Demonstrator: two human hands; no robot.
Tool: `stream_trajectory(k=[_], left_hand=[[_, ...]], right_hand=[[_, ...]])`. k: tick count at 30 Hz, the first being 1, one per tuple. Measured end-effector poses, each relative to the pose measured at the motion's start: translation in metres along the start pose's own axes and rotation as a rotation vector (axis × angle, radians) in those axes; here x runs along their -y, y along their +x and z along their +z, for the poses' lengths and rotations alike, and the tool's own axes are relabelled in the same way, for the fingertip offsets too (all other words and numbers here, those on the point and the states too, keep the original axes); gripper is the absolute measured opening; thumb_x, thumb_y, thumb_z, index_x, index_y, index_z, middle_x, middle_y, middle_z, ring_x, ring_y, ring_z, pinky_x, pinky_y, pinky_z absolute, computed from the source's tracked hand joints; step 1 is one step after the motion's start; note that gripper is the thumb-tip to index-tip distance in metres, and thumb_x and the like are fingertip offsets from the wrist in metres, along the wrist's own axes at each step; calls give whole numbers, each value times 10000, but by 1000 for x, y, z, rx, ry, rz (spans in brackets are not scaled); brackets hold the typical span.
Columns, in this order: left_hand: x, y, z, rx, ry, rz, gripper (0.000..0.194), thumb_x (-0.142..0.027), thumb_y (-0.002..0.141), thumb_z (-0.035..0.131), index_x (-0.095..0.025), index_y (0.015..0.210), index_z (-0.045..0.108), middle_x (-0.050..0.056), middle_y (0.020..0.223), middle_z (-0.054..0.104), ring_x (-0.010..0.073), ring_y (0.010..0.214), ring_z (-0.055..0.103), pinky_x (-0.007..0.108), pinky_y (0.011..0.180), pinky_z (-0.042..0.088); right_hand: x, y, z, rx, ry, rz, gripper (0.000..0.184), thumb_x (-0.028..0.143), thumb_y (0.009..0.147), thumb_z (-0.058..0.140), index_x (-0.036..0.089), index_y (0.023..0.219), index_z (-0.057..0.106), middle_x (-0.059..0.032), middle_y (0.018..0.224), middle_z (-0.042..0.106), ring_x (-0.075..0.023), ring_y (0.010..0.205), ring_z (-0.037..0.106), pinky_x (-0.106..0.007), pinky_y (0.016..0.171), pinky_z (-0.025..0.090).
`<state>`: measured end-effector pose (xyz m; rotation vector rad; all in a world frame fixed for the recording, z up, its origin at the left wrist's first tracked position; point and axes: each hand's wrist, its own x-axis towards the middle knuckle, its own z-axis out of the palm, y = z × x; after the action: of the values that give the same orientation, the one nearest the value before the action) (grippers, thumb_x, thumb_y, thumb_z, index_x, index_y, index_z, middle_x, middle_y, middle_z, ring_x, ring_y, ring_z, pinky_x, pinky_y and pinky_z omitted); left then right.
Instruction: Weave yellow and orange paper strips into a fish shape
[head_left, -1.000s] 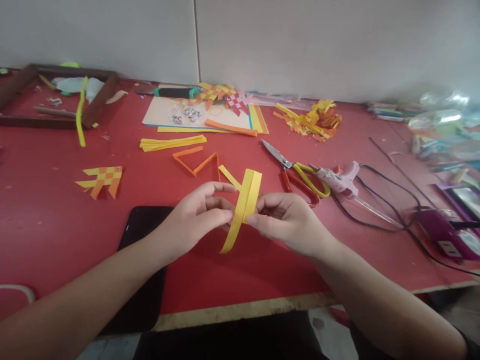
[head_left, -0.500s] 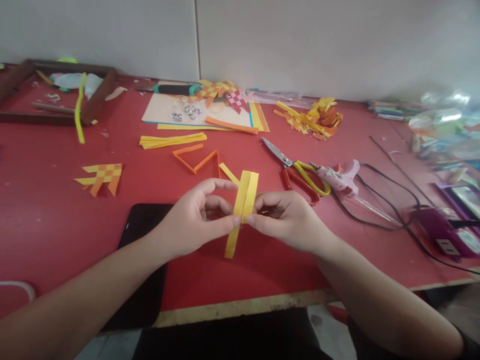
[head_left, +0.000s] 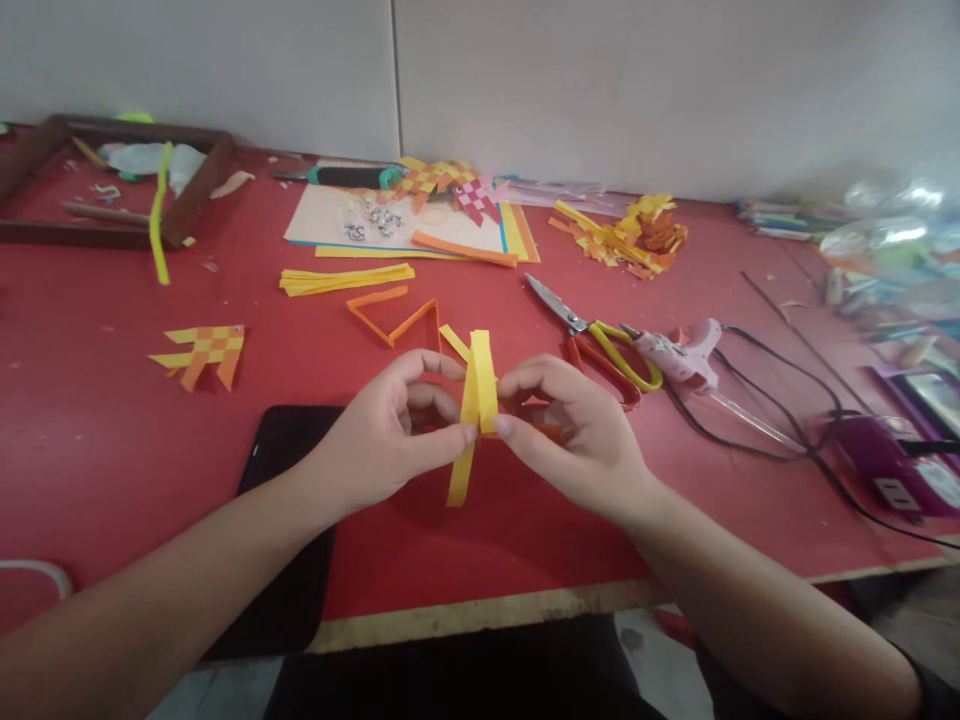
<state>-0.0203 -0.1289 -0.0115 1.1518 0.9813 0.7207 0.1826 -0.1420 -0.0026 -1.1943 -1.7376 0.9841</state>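
Observation:
Yellow paper strips stand between my hands above the front of the table, one long tail hanging down. My left hand pinches them from the left, thumb in front and fingers behind. From the right, my right hand grips the shorter yellow strip with its thumb and fingertips. A bit of orange strip shows by the right fingers. Behind the hands lies a folded orange paper strip. A woven yellow-and-orange paper fish rests further left.
Scissors and a pink glue gun with its cord lie to the right. A black phone is under my left forearm. Farther back are a yellow strip bundle, paper sheets, paper scraps and a wooden frame.
The yellow strips have narrowed to overlap each other, the right one tilting leftward. My right hand has risen slightly and its fingers have opened out, uncovering a bit of orange strip.

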Motion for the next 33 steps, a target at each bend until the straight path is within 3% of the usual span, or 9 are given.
stream_trajectory(k=[4, 17, 23, 27, 33], left_hand=[[-1, 0, 1, -22, -20, 18, 354, -210, 777, 748, -228, 1036, 506, -71, 692, 639, 74, 624, 591, 190, 623, 449], [-5, -2, 2, -54, 29, -31, 441, -362, 777, 778, -243, 1121, 528, -25, 752, 695, 128, 667, 638, 240, 635, 466], [-6, -2, 2, -47, 40, -35, 482, -349, 772, 786, -235, 1168, 535, -5, 789, 733, 151, 703, 673, 256, 656, 489], [-6, -3, 3, -43, 21, -28, 501, -341, 754, 803, -233, 1164, 535, -8, 809, 750, 160, 745, 696, 260, 696, 507], [-6, -2, 3, -61, 31, -48, 525, -330, 725, 819, -222, 1168, 560, 13, 841, 770, 195, 771, 716, 281, 696, 512]], right_hand=[[-4, -2, 2, -61, -39, -82, 137, 241, 831, 683, 207, 953, 631, -28, 899, 607, -139, 798, 616, -253, 654, 565], [-5, -1, 5, -32, 170, 20, 265, 179, 826, 695, 242, 1010, 515, 7, 877, 607, -137, 851, 632, -286, 766, 558], [-7, 0, 4, -8, 254, -4, 366, 146, 829, 678, 252, 1128, 494, 11, 901, 591, -132, 880, 618, -284, 801, 550], [-6, 0, 5, -6, 234, 3, 379, 161, 841, 663, 255, 1163, 488, 8, 907, 579, -135, 877, 609, -294, 806, 542], [-6, 0, 6, -51, 167, -14, 392, 187, 835, 668, 268, 1178, 497, -32, 1029, 566, -179, 1032, 579, -346, 894, 527]])
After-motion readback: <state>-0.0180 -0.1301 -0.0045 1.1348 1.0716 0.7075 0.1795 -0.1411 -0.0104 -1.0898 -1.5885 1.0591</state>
